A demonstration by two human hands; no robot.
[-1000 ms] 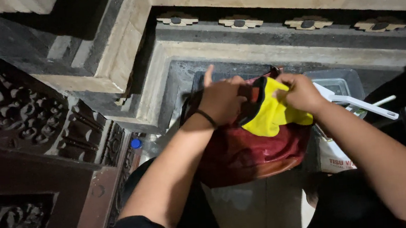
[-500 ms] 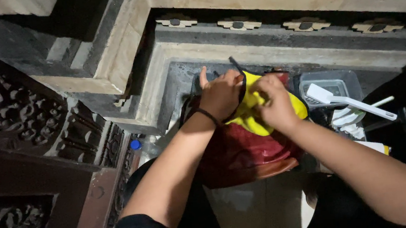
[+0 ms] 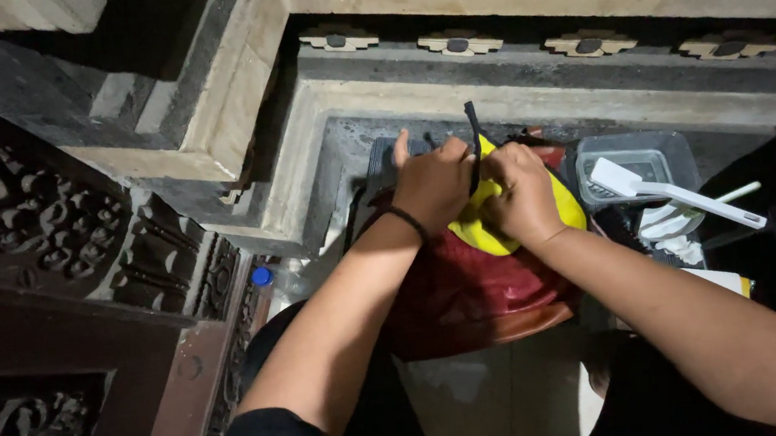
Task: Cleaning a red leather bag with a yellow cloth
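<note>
Both hands have drawn closer together since a moment ago, meeting over the yellow cloth (image 3: 562,207). Left hand (image 3: 431,185) and right hand (image 3: 522,192) each have their grip closed on it, and a black strap (image 3: 474,142) stands up between them. The cloth sits atop one red bag (image 3: 473,296), on the floor below a stone ledge (image 3: 527,78). Just right stands one clear tub (image 3: 637,163) with one white scraper (image 3: 673,190) across it. A hard tug could slip the strap free or tip the bag toward the tub.
</note>
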